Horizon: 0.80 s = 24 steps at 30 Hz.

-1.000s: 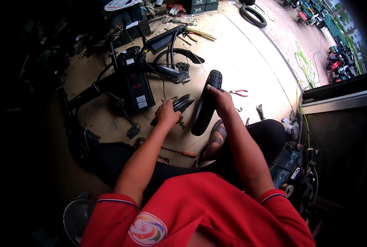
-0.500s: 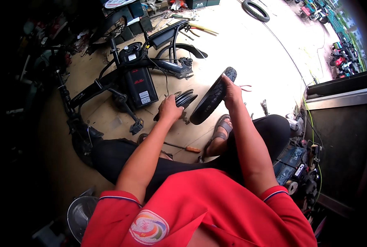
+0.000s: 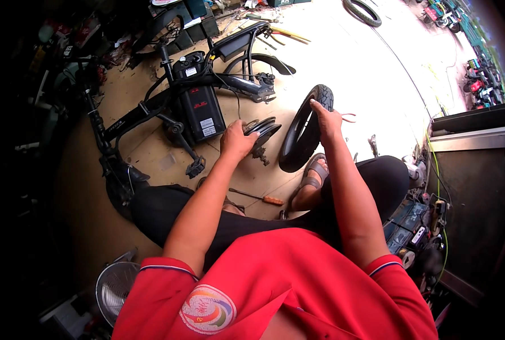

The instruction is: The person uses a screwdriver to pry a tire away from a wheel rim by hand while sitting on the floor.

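Note:
My left hand (image 3: pixel 238 140) is closed on the rim of a small black wheel (image 3: pixel 264 134), which has no tyre around it and shows its axle end at the bottom. In my right hand (image 3: pixel 327 122) is a black tyre (image 3: pixel 299 139) with a treaded outer face, gripped near its top and tilted so its hollow inside shows. The wheel and the tyre are apart, side by side above the floor. To the left lies an electric bike frame (image 3: pixel 145 110) on its side, with a black battery case (image 3: pixel 198 113) in its middle and a cable running toward the wheel.
A screwdriver (image 3: pixel 272 200) with an orange handle lies between my feet. Pliers (image 3: pixel 349 118) rest beyond the tyre, and another tyre (image 3: pixel 362 12) lies farther back. A fan (image 3: pixel 115 290) stands at lower left; batteries (image 3: pixel 406 225) and a dark cabinet (image 3: pixel 472 204) are on the right.
The tyre has turned so that its open inner side faces the wheel more. Both hands keep their holds, and the whole view has shifted slightly.

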Tool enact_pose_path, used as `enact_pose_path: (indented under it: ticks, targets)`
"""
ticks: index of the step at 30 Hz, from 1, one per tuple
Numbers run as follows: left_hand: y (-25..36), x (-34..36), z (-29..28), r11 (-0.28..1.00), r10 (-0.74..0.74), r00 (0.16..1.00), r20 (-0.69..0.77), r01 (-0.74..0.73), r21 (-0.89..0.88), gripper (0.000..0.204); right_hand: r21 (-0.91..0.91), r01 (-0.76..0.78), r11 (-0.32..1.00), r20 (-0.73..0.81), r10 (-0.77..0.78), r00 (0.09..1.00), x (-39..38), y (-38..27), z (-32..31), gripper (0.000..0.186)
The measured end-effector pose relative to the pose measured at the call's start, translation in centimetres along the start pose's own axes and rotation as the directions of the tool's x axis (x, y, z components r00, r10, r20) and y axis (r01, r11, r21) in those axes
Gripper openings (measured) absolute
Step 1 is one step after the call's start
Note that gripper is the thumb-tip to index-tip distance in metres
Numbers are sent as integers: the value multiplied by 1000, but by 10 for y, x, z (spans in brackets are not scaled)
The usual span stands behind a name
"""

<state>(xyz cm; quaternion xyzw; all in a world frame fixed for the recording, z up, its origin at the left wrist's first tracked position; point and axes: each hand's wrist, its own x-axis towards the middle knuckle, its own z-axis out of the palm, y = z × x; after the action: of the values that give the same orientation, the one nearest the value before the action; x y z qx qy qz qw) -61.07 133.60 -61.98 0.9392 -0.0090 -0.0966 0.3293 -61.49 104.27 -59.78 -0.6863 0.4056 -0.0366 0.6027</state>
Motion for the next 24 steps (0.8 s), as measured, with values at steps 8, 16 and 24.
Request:
enact_pose_path:
  ticks: [8,16,24]
  targets:
    - [5,-7,-6,1000,-29,996,89,29,0,62,-24,51,998,29,-50,998,-24,-18,2,95]
    - [22,-13,-9,999,-43,988,148,40,22,58,-281,171,944,-159,-221,962,6,3,8,99]
    - [19,-15,-9,996,-67,987,146,58,63,53,-311,28,950,-498,-188,846,46,-6,-53,49]
